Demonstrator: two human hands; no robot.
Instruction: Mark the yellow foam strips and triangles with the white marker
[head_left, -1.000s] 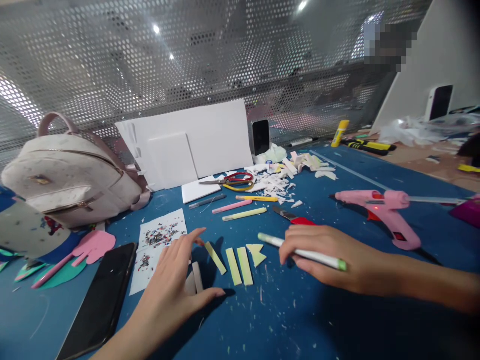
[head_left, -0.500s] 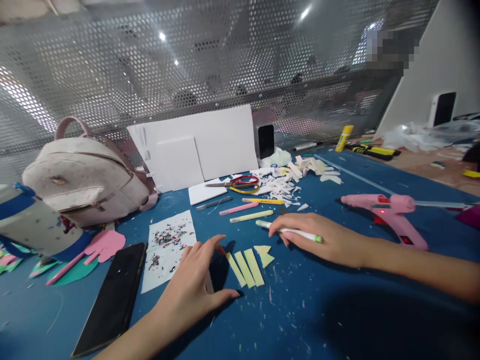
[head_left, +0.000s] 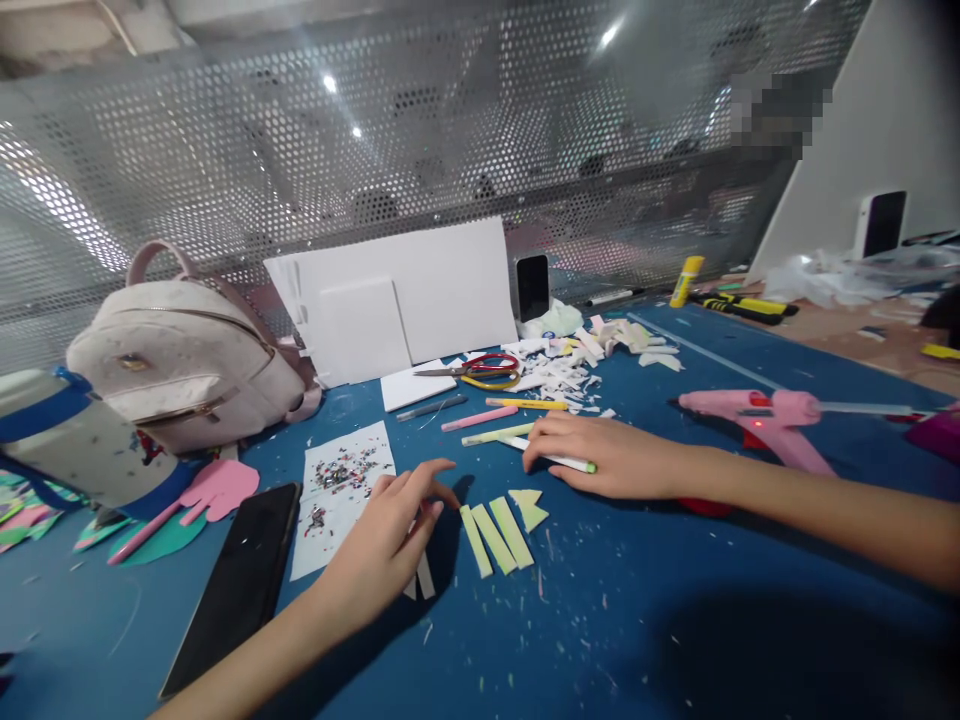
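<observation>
My right hand curls its fingers over a white marker with a green end, low over the table. The marker's other end reaches the pale yellow pen. My left hand holds nothing; its fingers are bent but apart. One fingertip hovers by the leftmost of several pale green strips, and I cannot tell whether it touches. A notched pale green piece lies to their right. Partly under the left hand, small whitish strips show.
Behind are a pink pen, an orange pen, red-and-yellow scissors and white scraps. A pink glue gun lies right. At left are a dark phone, a glitter-covered paper, a cup and a backpack.
My right hand has moved left with the white marker, lowering it beside the pale yellow pen. My left thumb has drawn in toward the fingers. The view has shifted slightly.
</observation>
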